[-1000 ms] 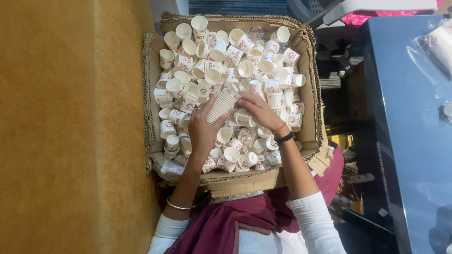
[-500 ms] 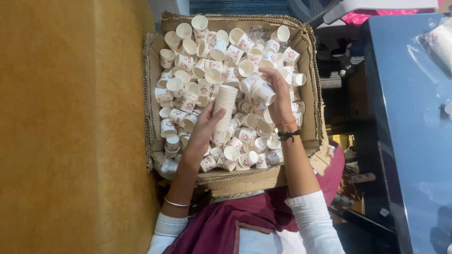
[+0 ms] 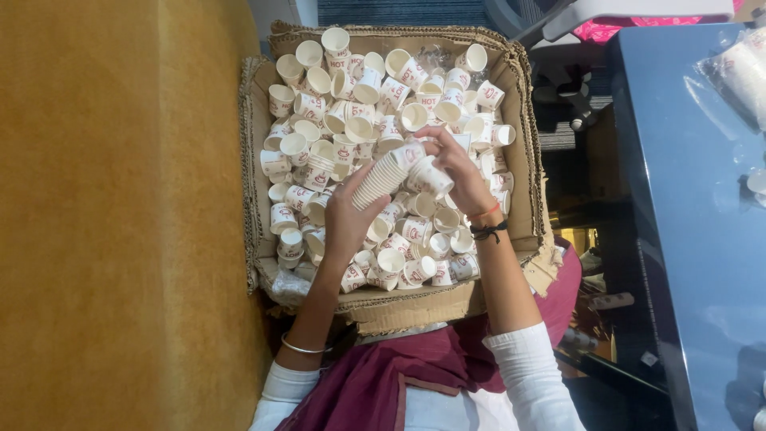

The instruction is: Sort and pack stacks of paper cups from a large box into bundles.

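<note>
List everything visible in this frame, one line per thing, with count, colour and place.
cardboard box: one, brown, centre, on the person's lap
loose paper cups: too many to count, white with red print, filling the box
stack of nested cups: one, white, over the box's middle
single cup: one, white with red print, at the stack's end
table: one, blue, right
bagged cups: one clear bag, top right on the table
surface: yellow-brown, left
left hand: holds the stack; silver bangle
right hand: holds the single cup; red and black wrist threads
</note>
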